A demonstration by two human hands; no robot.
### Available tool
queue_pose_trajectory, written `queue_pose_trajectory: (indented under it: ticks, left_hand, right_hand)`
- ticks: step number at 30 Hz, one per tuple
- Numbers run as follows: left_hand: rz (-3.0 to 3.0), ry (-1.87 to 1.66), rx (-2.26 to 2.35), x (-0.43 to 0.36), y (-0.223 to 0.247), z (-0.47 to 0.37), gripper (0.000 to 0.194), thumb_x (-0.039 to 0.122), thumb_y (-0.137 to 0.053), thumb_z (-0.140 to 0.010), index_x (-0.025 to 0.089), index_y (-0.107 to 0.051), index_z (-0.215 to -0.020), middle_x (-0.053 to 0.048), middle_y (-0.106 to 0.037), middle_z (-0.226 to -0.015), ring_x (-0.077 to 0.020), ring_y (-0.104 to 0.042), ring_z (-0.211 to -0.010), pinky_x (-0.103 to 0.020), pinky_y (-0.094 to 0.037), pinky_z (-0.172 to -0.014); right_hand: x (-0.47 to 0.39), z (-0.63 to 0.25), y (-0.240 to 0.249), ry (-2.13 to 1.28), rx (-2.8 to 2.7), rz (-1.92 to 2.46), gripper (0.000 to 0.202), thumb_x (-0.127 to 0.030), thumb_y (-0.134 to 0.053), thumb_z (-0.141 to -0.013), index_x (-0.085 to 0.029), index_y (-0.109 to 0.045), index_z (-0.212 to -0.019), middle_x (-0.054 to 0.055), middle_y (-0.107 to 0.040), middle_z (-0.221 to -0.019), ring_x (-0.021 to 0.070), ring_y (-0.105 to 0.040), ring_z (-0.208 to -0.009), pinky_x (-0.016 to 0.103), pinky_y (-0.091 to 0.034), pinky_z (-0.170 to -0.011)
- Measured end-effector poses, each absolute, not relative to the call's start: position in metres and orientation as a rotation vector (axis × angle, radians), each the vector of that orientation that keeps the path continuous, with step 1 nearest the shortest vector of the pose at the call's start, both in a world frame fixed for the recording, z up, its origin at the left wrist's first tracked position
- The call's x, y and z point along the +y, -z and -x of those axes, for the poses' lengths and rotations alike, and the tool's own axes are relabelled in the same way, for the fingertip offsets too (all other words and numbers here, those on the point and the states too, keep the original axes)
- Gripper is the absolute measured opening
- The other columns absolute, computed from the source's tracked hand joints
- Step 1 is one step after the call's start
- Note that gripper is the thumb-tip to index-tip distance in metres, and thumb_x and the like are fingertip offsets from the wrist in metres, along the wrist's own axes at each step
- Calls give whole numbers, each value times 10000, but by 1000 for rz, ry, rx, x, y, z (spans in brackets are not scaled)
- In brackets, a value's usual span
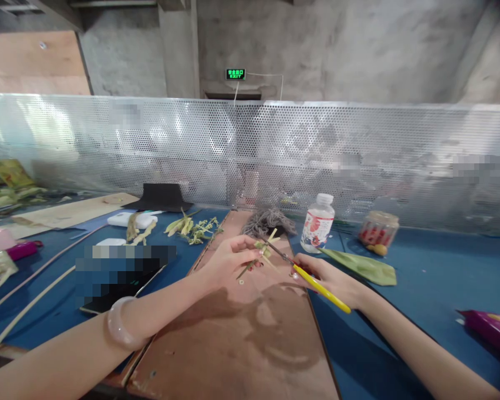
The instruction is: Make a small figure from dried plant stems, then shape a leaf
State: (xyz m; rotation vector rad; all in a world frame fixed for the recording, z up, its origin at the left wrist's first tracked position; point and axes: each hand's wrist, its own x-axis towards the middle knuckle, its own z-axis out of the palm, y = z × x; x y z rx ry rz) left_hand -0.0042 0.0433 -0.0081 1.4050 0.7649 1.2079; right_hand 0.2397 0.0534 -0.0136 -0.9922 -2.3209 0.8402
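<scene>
My left hand pinches a small piece of folded pale green leaf strips, with loose ends sticking out on several sides. My right hand is wrapped around the yellow handle of slim-jawed pliers. The pliers' dark tip reaches the leaf strips near my left fingertips; whether the jaws grip a strip is too small to tell. Both hands are above a brown wooden board. A tiny pale ring-shaped bit shows just below my left fingers.
Behind my hands lies a grey tangle of cord. To the right are a labelled plastic bottle, a jar, a broad green leaf and a purple packet. Leaf scraps and a dark phone-like slab lie left. A perforated metal screen stands behind.
</scene>
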Motion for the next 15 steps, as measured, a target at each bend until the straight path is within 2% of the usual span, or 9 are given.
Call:
queue_pose_trajectory:
  ticks: [8,15]
  left_hand:
    - [-1410,-1195,776,42,8,3,132,241,-716,-692,180,-641,-782,-5,-622,-704,-96,-542,-579,-237,-406,-553]
    - [-1395,-1186,800,45,9,4,144,238,-717,-698,152,-646,-788,-13,-626,-692,-91,-550,-584,-225,-393,-555]
  right_hand:
    - [53,-238,13,-866,-2301,969,291,-497,-537,-826,-209,-496,-827,-29,-448,-711,122,-394,-615,245,-355,-564]
    - [54,-238,13,-852,-2319,992,334,-522,-487,-849,-193,-474,-791,-34,-402,-669,100,-371,-578,214,-315,-490]
